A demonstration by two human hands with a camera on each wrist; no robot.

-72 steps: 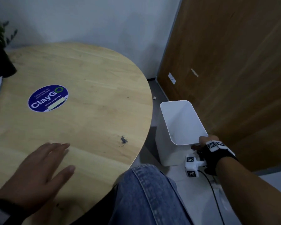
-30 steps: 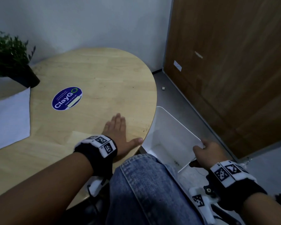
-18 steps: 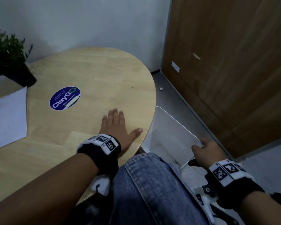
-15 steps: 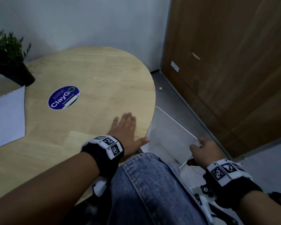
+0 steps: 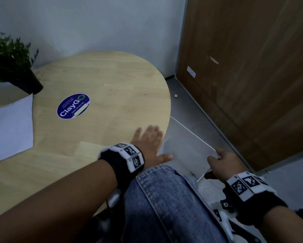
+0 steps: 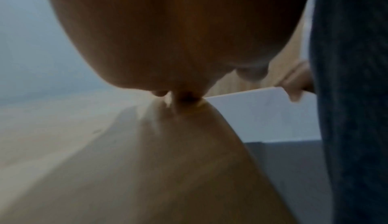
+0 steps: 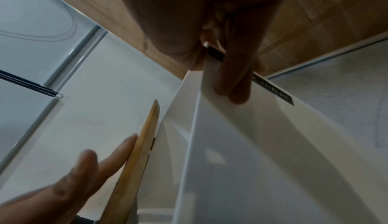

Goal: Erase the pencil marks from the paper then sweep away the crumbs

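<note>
With the left hand (image 5: pixel 148 140) flat, fingers straight, at the table (image 5: pixel 101 81) edge and the right hand (image 5: pixel 223 163) gripping the tilted bin (image 5: pixel 187 146) rim below, sweeping looks nearly done; paper (image 5: pixel 8 127) lies aside, marks unreadable, few crumbs (image 5: pixel 192 174) in bin.

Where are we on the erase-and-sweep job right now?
Erasing can't be judged; the paper lies aside. Sweeping is in hand: the left hand lies flat at the table edge while the right hand grips the white bin tilted beneath. Left: set the bin down.
</note>
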